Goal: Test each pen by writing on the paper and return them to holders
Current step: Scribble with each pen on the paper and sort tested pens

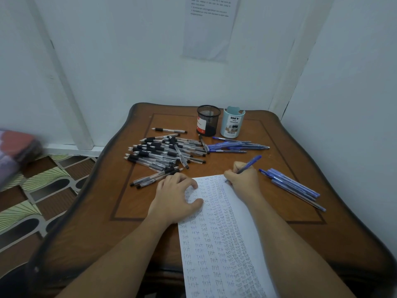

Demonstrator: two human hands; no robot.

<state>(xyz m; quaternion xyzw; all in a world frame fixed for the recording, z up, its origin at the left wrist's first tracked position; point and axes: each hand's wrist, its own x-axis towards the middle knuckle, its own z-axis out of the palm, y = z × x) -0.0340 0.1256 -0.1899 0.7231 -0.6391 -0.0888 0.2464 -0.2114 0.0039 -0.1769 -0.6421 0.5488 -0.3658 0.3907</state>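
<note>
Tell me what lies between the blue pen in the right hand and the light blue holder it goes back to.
A loose cluster of blue pens lies on the wooden table just before the light blue cylindrical holder. Nothing blocks its open top, so the blue pen in the right hand can pass above them.

Setting, as I read it from my remote seat: a room in a home, not an office. Evidence: a small carved wooden table [300, 244] with scalloped edges, pushed into a corner of plain white walls [129, 61]; patterned floor covering [43, 190] off the table's left edge; folded cloth or bedding [15, 151] at far left, blurred; a printed sheet [210, 26] stuck on the wall beyond the table's far edge, text too small to read.
</note>
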